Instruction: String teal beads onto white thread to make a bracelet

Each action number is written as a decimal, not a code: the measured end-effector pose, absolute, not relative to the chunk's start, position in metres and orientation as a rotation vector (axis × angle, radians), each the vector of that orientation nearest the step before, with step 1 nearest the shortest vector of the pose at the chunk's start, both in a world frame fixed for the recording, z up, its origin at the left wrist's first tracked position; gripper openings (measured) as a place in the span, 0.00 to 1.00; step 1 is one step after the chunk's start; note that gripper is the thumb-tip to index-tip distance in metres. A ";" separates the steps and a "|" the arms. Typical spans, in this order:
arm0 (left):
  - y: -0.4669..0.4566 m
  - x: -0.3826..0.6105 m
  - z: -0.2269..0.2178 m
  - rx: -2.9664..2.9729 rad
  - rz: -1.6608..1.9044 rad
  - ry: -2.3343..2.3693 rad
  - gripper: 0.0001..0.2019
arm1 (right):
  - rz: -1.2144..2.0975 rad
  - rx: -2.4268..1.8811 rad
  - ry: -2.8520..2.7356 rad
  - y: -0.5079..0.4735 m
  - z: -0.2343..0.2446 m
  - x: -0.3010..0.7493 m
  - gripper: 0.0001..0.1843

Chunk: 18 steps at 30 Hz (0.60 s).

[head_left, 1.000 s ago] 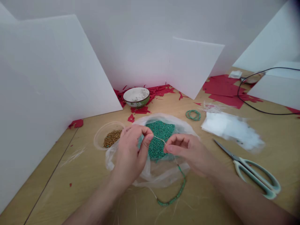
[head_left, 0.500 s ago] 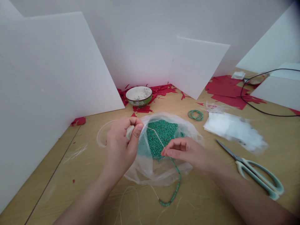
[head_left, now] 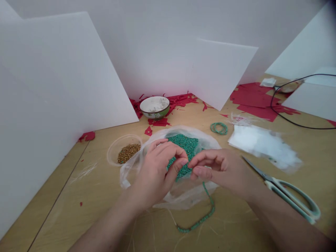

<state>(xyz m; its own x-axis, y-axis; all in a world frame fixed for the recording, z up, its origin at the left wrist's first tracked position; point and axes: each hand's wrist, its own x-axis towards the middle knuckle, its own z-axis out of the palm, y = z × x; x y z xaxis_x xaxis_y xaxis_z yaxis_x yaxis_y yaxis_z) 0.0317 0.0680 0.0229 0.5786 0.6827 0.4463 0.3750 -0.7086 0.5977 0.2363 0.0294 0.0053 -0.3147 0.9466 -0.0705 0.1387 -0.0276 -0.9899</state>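
A tall white foam board (head_left: pixel 60 73) stands at the far left on a light wooden tabletop (head_left: pixel 60 199), with a torn scrap of red paper (head_left: pixel 86 136) at its foot. Next comes a round clear plastic tub (head_left: pixel 123 150) holding brown granules (head_left: pixel 127 153), just beside a crumpled clear plastic bag (head_left: pixel 131 176). Behind them sits a green-sided ceramic bowl (head_left: pixel 154 108) dusted with white powder. The left hand (head_left: pixel 154 171) curls narrowly over the bag, its thumb and fingertips pinched, though whether they hold anything I cannot tell. A heap of small turquoise beads (head_left: pixel 185 147) lies in the bag, partly under both hands. A strand of strung turquoise beads (head_left: pixel 202 220) hangs over the bag's near edge, curves across the tabletop and rises to the right hand (head_left: pixel 219 166), which is pinched narrowly on it, close to the left fingertips. Further right lie a coiled green bead loop (head_left: pixel 218 128), a rumpled white sheet (head_left: pixel 262 150), pale green-handled steel scissors (head_left: pixel 291 201) and a looping black cable (head_left: pixel 288 117)
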 end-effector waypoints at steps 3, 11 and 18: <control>0.077 0.036 0.011 2.153 0.853 0.902 0.05 | 1.379 -1.219 -1.521 0.033 0.004 0.242 0.08; 0.088 0.062 -0.041 2.429 0.465 0.953 0.05 | 1.289 -1.219 -1.444 0.043 0.001 0.248 0.08; 0.089 0.066 -0.051 2.472 0.452 1.013 0.06 | 1.329 -1.199 -1.423 0.042 0.001 0.245 0.06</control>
<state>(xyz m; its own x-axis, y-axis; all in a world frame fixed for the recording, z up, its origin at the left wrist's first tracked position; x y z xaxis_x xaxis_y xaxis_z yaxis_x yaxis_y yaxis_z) 0.0655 0.0885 -0.0505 0.6805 0.7204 0.1337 0.5808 -0.6417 0.5009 0.2452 0.0416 0.0011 -0.2010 0.9790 -0.0351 0.1014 -0.0148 -0.9947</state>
